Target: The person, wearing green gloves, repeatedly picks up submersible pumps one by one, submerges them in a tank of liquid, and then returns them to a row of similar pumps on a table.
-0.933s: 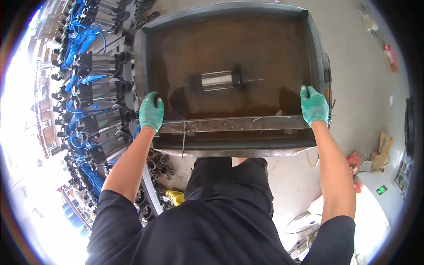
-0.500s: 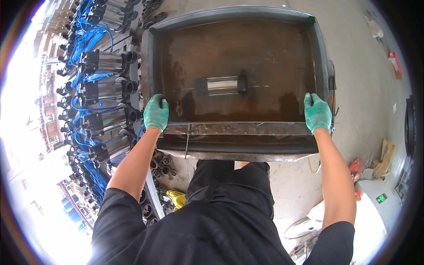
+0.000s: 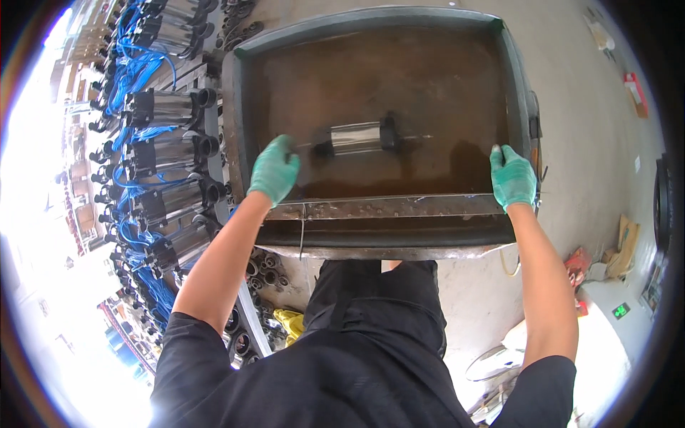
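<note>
A shiny metal cylinder with black ends (image 3: 356, 138), like a pump motor, lies in brownish water inside a large rectangular metal tank (image 3: 371, 14). A thin rod sticks out of its right end. My left hand (image 3: 275, 172), in a green glove, is over the tank's front left part, to the left of the cylinder and apart from it. Its fingers are slightly blurred, with thumb and fingers apart and nothing between them. At the front right corner, my right hand (image 3: 513, 178), gloved alike, rests by the rim, thumb apart from the fingers; its other fingertips are partly hidden.
A metal crossbar (image 3: 392, 207) spans the tank's near side. To the left stands a rack of similar metal cylinders (image 3: 163, 155) with blue cables (image 3: 143, 64). Black ring-shaped parts (image 3: 267, 274) and a yellow bag (image 3: 289, 324) lie near my legs. A red-and-white box (image 3: 635, 94) is at the far right.
My left hand has left the tank's left rim and moved right, over the water toward the cylinder. The right hand stays at the right corner. The cylinder has tilted slightly.
</note>
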